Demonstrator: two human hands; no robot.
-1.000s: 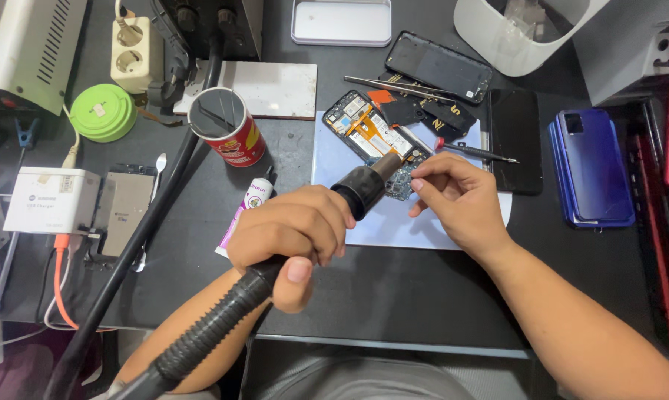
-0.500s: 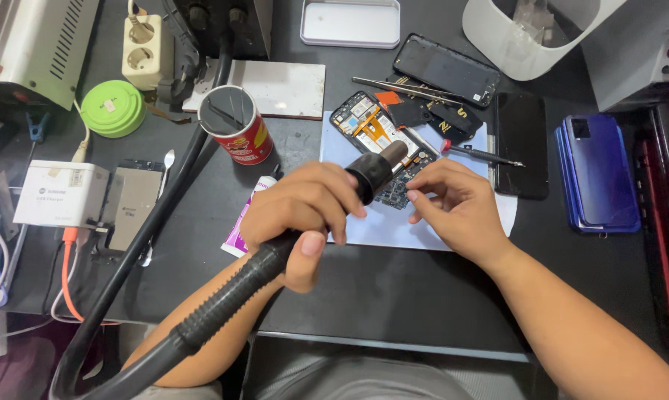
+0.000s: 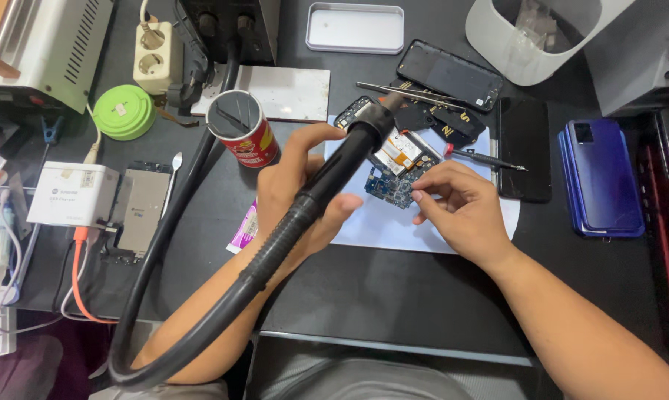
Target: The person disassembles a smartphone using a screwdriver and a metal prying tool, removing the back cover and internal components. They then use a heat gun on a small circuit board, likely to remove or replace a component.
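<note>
Two hands at work over a dark bench [image 3: 393, 296], listed largest to smallest.

Bench: crowded along back and sides; only open stretch lies at the near edge, below the pale work sheet [image 3: 423, 233].

Hot-air wand [image 3: 327, 181]: black, ribbed hose looping down to the left; gripped in the left hand [image 3: 297, 192], fingers closed round the barrel, nozzle tilted toward the board.

Blue phones [image 3: 601, 178]: stacked at right, well apart from the work.

Red can [image 3: 242, 127]: upright just beside the left hand, tools standing in it; tight room on that side.

Right hand [image 3: 460, 211]: fingers drawn narrow, tips pinching or pressing the board's near edge; exact grip cannot be told.

Circuit board [image 3: 397, 174]: blue, with an orange patch, lying on the sheet between the hands, under the nozzle.

Tweezers [image 3: 408, 92] and red-handled screwdriver [image 3: 486, 157]: just behind the board.

Step, as judged: heating a spot on the board while steadying it. Next move likely calls for a level, steady nozzle and fingertips kept off the heated patch. Freest withdrawal path toward the near edge.
</note>
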